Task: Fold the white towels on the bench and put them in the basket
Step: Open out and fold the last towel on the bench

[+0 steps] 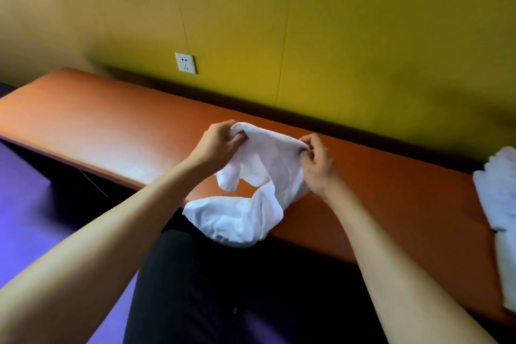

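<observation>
Both bare forearms extend forward. Left hand [216, 145] and right hand [317, 165] raised side by side, fingers pinched closed on cloth.

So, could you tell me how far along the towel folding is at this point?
Early on. No folded towel or basket is in view. In hand: the left hand and right hand pinch a crumpled white towel over the bench. Left: folding it, plus more white towels at the right.

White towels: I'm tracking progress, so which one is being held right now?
The crumpled white towel at the orange bench's front edge, pinched by left hand and right hand. The other white towels lie untouched at far right.
</observation>
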`<state>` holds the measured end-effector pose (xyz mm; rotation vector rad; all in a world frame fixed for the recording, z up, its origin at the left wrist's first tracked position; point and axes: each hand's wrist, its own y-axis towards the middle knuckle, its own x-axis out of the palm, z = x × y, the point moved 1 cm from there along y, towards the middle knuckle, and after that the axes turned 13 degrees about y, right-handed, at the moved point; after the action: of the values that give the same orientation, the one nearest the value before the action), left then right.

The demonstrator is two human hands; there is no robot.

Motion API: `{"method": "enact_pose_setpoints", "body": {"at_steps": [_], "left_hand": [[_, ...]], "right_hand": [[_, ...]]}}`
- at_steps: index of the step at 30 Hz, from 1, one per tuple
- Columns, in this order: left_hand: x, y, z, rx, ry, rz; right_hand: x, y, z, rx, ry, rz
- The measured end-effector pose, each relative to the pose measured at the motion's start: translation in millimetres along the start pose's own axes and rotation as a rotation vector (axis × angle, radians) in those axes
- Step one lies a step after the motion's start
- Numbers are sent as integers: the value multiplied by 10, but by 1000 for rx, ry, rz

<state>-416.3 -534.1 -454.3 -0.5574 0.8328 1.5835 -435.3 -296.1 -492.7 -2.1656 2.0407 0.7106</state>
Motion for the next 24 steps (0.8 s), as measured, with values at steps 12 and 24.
{"method": "enact_pose_setpoints", "body": {"at_steps": [12, 24], "left_hand": [[-230, -162, 1134, 74, 180, 235], [-832, -356, 1311, 195, 400, 216]], "right_hand": [[86, -743, -518, -119, 116, 126], [-380, -769, -264, 35, -137, -80]]}}
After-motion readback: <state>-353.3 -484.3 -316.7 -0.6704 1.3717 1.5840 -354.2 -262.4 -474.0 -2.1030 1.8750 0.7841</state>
